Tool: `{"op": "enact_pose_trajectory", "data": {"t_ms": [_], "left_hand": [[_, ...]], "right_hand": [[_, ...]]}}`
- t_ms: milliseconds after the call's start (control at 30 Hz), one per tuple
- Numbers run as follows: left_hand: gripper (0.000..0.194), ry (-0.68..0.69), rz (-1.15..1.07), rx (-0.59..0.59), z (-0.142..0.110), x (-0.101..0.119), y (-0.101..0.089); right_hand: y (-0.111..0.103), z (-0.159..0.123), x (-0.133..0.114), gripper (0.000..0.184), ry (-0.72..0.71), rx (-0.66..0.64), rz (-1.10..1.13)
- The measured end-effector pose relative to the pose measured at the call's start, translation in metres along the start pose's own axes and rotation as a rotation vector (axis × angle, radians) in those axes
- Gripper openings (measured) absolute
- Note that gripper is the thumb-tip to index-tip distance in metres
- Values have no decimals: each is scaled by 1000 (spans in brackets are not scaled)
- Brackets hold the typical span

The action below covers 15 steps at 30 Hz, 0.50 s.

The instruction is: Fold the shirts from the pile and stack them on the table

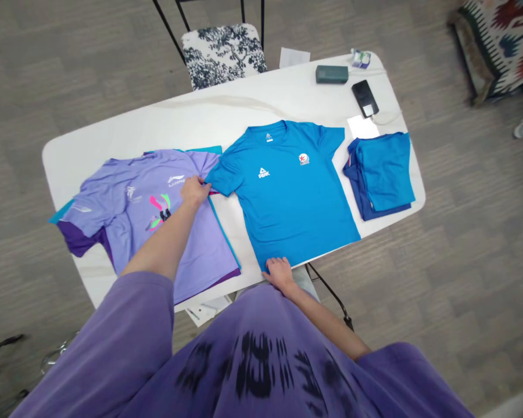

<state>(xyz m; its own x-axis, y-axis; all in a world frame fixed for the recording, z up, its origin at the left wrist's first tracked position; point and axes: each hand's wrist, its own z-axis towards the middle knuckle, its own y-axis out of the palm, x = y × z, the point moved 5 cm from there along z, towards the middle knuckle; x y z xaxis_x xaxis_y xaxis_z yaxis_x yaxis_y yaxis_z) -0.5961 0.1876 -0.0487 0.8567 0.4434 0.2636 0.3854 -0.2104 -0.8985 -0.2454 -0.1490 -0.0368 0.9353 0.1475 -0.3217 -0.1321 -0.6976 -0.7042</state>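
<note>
A blue T-shirt [294,203] with white chest logos lies spread front side up on the table, its neck away from me. My left hand [195,190] reaches across and pinches the edge of its left-hand sleeve. At the near hem's left corner, my right hand [279,273] has its fingers curled onto the fabric, closed on it. Beneath my left forearm is a light purple T-shirt [200,244] with a colourful print, lying over darker purple and teal garments. Folded blue clothes [386,174] are stacked at the right end.
The white table [113,139] has rounded corners. At its far right are a dark green box [332,74], a black phone [365,97] with a cable, a small packet [361,58] and white paper [362,127]. Beyond the far edge stands a patterned chair [224,55].
</note>
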Motion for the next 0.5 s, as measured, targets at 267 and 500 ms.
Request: {"op": "enact_pose_trajectory", "data": {"t_ms": [267, 500], "left_hand": [[31, -116, -344, 3, 7, 1, -4], [25, -70, -485, -6, -2, 20, -11]], "right_hand": [[9, -8, -9, 19, 26, -29, 19], [-5, -23, -4, 13, 6, 9, 96]]}}
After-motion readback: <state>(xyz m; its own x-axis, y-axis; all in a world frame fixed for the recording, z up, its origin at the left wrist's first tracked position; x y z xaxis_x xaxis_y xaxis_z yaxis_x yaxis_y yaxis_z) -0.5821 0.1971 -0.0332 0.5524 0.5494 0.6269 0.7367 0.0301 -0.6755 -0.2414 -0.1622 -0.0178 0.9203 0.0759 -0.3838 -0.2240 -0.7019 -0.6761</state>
